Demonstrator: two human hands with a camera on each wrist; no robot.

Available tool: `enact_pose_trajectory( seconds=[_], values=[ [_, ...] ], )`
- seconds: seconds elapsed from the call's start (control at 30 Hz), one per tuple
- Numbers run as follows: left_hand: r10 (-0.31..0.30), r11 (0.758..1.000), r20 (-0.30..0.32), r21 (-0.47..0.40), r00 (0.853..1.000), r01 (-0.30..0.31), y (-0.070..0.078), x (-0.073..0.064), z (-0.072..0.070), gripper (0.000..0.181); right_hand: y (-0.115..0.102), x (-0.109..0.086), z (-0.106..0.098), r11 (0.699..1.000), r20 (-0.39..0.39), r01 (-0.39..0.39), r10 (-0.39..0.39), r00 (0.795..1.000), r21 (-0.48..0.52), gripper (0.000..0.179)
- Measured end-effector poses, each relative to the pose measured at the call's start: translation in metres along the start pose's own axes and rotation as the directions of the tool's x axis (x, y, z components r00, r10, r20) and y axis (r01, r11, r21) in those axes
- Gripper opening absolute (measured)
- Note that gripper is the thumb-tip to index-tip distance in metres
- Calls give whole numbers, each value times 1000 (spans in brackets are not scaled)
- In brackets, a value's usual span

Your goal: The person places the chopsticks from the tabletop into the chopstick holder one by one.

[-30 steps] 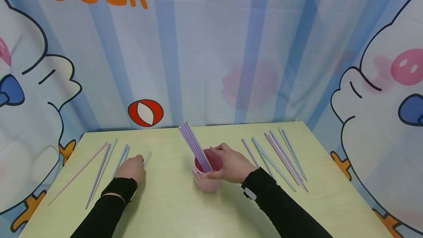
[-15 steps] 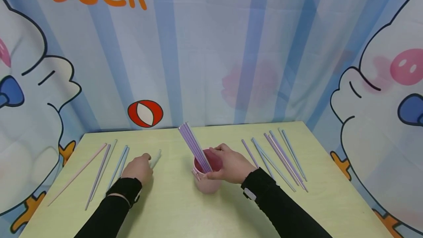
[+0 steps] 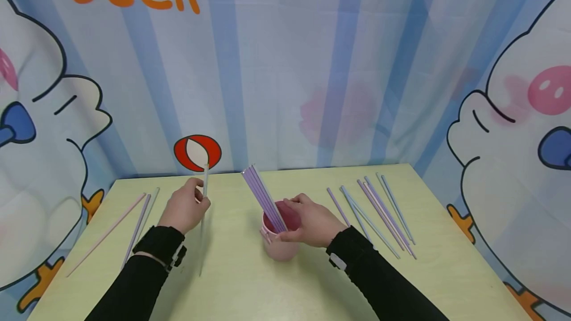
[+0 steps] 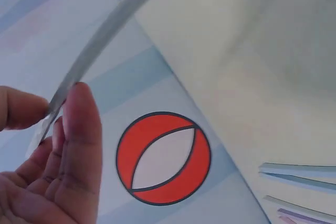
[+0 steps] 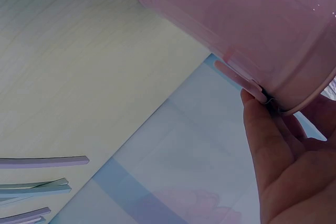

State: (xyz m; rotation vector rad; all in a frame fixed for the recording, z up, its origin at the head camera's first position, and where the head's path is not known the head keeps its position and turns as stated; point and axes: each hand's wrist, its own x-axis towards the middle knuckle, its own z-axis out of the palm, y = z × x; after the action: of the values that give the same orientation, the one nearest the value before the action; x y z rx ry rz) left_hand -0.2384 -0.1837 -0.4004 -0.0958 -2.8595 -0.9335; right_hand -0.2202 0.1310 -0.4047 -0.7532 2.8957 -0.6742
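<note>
In the head view my left hand [image 3: 185,205] pinches a pale grey-green straw [image 3: 205,178] between thumb and fingertips and holds it nearly upright. The left wrist view shows that straw [image 4: 105,35] running up from between the fingertips. My right hand [image 3: 312,222] grips a pink cup [image 3: 282,251] by its rim, fingers at the far side and thumb at the near side. Several purple straws [image 3: 263,197] lean left out of the cup. In the right wrist view, the cup [image 5: 236,30] has a small clip-like piece [image 5: 239,81] near the fingertips.
On the pale yellow table [image 3: 250,291], more straws lie at the left, among them a pink straw [image 3: 107,234]. Loose blue, purple and green straws [image 3: 388,212] lie at the right. A patterned curtain [image 3: 285,63] hangs behind the table.
My left hand has lifted the pale straw off the table and turned it from lying flat to nearly upright. The right hand and the cup stay in place.
</note>
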Motion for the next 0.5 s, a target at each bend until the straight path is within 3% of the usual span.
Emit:
enact_pose_trajectory(
  seconds=[0.27,0.5],
  values=[
    [14,985,-125,-168,992,-35,26,0,-13,39,1,0,1,1000,-2,-10,10,1000,-5,79],
    [24,939,-211,-330,977,-94,46,0,-21,42,1,0,0,1000,-5,-1,1,1000,0,78]
  ],
)
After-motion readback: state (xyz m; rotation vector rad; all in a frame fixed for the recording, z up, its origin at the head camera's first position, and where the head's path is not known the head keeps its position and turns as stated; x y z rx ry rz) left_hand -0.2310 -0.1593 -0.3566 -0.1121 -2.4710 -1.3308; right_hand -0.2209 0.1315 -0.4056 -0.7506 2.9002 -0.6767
